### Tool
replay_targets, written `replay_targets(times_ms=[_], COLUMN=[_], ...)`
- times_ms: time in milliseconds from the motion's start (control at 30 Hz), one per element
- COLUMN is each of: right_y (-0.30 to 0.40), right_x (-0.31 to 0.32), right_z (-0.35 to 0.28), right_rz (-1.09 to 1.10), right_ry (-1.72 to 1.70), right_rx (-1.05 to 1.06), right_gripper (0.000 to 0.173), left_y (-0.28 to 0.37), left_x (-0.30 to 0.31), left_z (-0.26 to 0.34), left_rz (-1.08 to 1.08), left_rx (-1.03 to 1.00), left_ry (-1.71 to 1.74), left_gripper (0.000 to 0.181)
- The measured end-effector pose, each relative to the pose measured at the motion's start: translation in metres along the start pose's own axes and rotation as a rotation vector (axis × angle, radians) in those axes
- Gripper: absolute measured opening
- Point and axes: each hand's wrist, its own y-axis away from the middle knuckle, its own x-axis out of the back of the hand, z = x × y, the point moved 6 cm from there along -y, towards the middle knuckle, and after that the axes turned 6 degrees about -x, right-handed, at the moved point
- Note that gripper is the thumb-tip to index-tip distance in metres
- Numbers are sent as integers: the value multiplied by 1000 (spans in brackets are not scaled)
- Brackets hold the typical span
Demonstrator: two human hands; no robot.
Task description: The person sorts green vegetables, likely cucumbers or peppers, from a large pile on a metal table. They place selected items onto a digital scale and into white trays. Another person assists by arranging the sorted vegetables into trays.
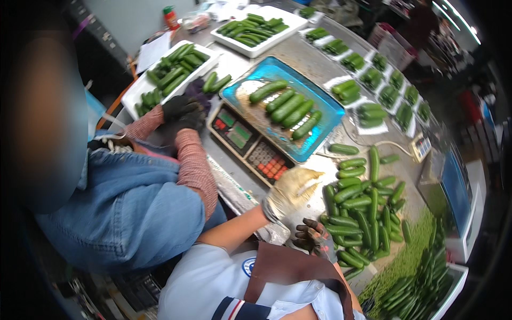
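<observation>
My left hand, in a cream glove, is over the metal table just off the keypad corner of the weighing scale; its fingers point toward the cucumber pile and look bent, and whether they are fully closed is unclear. My right hand, in a dark glove with reddish patches, has its fingers apart at the left edge of the pile of cucumbers, with nothing visible in it. Several cucumbers lie side by side in the scale's blue tray.
A co-worker's dark-gloved hands are beside a white tray of cucumbers. Another white tray stands behind. Cucumber bundles on white wrapping line the far side. A cable crosses the table. Thin green beans lie near right.
</observation>
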Motion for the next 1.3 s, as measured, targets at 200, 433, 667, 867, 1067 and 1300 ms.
replay_targets(times_ms=[200,433,667,867,1067,1300], right_y=[8,22,8,-21,-17,6], right_x=[-4,-21,-11,-39,-20,10], right_z=[-6,-68,-136,-104,-97,-135], right_rz=[44,209,215,119,-2,115], right_ry=[90,659,576,885,537,508], right_rx=[25,189,258,165,158,250], right_gripper=[55,39,38,43,41,42], left_y=[-26,-37,-39,-78,-93,-93], left_x=[50,74,59,14,-6,-19], left_z=[-40,-57,-66,-49,-58,-85], left_rz=[381,422,344,-5,-86,-189], left_rx=[291,222,278,5,77,263], left_ry=[82,103,5,-631,-676,-666], left_gripper=[20,25,20,33,35,69])
